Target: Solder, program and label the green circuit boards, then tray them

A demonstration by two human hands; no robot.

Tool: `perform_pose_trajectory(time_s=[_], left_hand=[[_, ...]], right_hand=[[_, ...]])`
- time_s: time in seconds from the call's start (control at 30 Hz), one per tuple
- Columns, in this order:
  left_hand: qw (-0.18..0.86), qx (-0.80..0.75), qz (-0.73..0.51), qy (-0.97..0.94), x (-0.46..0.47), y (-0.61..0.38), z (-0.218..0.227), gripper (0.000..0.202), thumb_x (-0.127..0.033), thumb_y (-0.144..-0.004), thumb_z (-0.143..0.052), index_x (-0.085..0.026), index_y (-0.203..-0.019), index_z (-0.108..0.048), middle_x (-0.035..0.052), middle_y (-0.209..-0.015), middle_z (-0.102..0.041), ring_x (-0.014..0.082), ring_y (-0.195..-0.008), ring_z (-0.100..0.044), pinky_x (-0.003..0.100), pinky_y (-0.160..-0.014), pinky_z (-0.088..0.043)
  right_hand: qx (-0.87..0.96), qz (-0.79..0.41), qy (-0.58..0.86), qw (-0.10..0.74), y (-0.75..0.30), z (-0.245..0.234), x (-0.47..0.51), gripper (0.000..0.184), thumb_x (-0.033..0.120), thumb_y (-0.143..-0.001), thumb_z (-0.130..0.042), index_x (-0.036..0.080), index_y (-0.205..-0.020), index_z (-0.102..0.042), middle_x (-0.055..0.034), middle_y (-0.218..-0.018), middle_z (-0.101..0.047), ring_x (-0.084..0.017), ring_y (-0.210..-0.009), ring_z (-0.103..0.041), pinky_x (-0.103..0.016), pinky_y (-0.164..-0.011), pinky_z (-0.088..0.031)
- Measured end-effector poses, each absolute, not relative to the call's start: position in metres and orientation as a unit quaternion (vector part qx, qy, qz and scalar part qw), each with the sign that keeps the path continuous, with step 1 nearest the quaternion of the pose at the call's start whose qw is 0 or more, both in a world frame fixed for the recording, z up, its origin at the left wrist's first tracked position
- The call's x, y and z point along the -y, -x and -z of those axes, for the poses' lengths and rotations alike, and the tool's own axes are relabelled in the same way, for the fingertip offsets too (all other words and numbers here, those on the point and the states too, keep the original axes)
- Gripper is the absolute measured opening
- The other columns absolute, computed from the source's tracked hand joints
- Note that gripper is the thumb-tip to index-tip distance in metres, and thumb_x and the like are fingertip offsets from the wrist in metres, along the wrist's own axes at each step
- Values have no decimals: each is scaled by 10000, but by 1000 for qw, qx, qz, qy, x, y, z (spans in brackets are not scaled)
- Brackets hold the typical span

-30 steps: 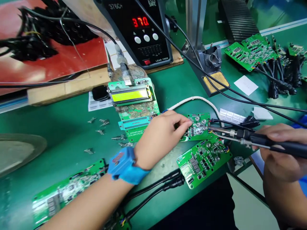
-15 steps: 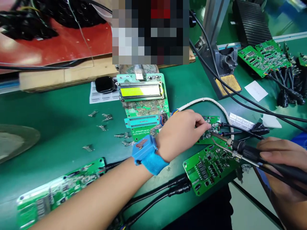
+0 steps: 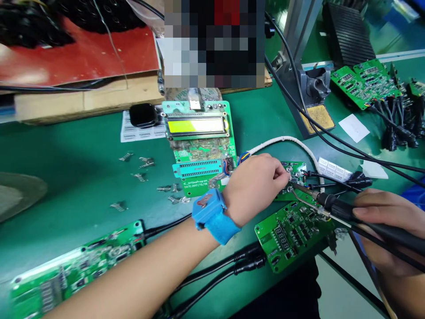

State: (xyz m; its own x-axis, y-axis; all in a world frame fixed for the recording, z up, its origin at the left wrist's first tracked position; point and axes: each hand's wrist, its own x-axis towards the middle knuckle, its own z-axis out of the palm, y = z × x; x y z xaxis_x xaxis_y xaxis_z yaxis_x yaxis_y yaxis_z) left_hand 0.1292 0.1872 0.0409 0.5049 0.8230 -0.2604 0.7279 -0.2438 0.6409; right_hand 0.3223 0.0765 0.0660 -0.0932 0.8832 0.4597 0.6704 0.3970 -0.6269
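Observation:
My left hand (image 3: pixel 257 188), wearing a blue wrist strap (image 3: pixel 214 217), is pinched over a small green circuit board (image 3: pixel 300 167). What its fingertips hold is hidden. My right hand (image 3: pixel 390 217) grips a black soldering iron (image 3: pixel 338 209), its tip slanting down to the board just beside my left fingertips. A thin metal feed tube (image 3: pixel 314 206) runs along the iron, with its curved end near the tip. In front lies another circuit board (image 3: pixel 282 241) with a digit display, partly under the iron. A white-sleeved cable (image 3: pixel 282 138) arches behind the small board.
A programmer board (image 3: pixel 199 153) with a lit screen and teal socket stands centre. Several metal pieces (image 3: pixel 146 162) lie left of it. Another circuit board (image 3: pixel 83 261) is partly behind my left arm. An iron stand (image 3: pixel 314 106) with a yellow sponge, black cables and stacked boards (image 3: pixel 368 82) occupy the right.
The view has shifted slightly. Both hands stay at the small board, and the iron's tip remains beside my left fingertips.

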Motion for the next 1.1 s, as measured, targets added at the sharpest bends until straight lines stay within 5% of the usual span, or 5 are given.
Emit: perform_pose_trajectory(time_s=[1.1], left_hand=[[362,-519,-95,-769,-181,-133,-44,240,-217,-807,-503,-175,-593,-603,22,-737,-620,136,-665,-540,284,-612,-394]], right_hand=[[767,-121,509,371,-319,-70,-76,295,64,-716,-550,240,-946,-607,5,-766,-611,-127,-752,-609,-248,-632,-515]])
